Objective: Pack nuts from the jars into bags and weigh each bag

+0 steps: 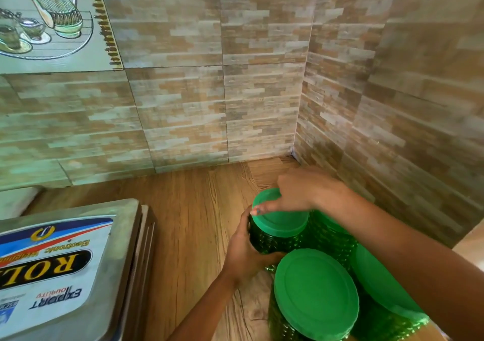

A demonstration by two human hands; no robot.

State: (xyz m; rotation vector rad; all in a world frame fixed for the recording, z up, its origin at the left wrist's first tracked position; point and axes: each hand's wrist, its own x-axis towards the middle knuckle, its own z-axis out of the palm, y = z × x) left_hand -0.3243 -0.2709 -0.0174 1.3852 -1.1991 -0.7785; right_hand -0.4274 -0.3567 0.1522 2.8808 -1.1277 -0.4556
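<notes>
Your left hand [245,255] grips the far jar [272,241] by its side; your right hand [301,192] clasps its lid [281,221].

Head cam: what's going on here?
A person is working at a cluster of green jars on the wooden counter. The left hand grips the back jar; the right hand holds its lid, probably to open it. The lid is on. The scale sits to the left.
</notes>
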